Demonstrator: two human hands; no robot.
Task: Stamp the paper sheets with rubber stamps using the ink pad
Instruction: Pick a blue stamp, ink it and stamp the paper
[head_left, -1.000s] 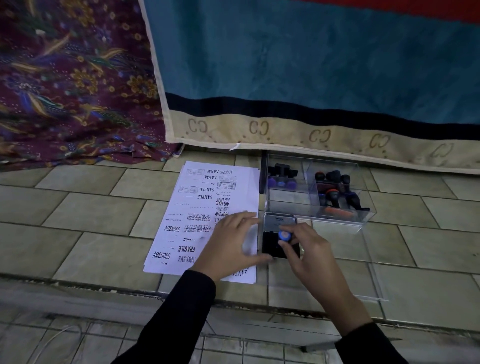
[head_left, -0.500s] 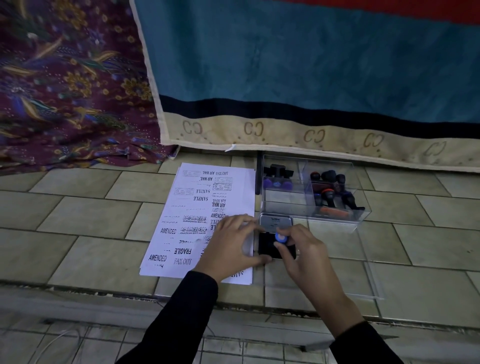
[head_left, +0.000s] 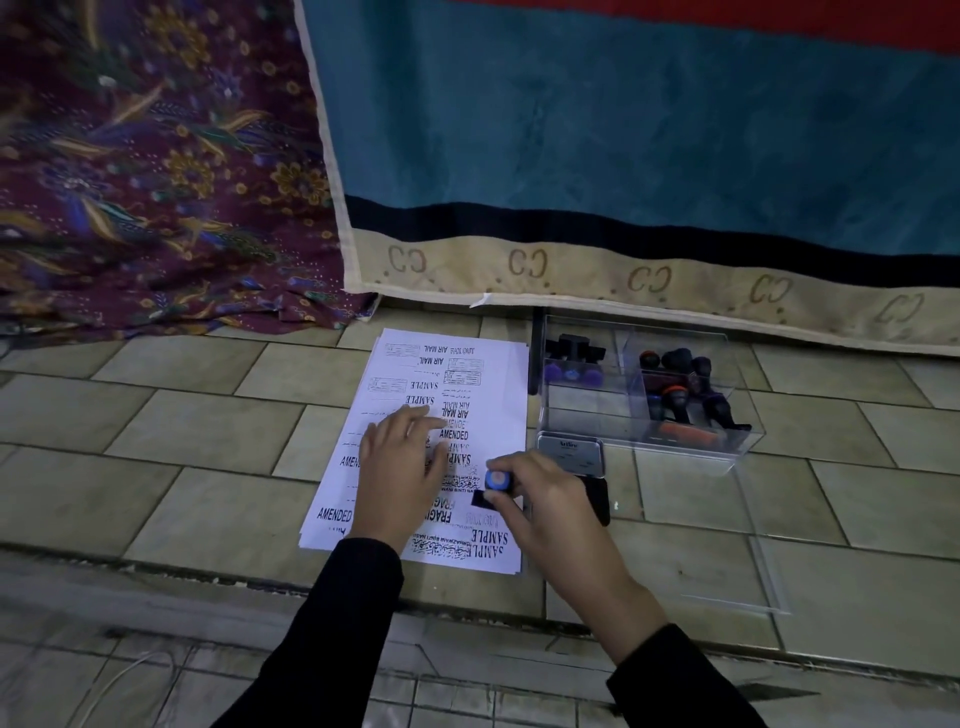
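Steadying the paper sheets (head_left: 506, 405) mid-frame with our flat left hand (head_left: 402, 467), our right hand (head_left: 550, 512) pinching the blue-capped stamp (head_left: 496, 482) over them, we judge a firm, square press comes next

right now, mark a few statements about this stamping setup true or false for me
1. The right hand grips a blue-topped stamp over the paper sheets. True.
2. The left hand holds a second stamp. False: it rests flat on the paper sheets, holding nothing.
3. The ink pad is closed. False: its lid stands open.
4. The clear box holds more stamps. True.
5. The paper sheets bear no prints. False: the top one carries many.
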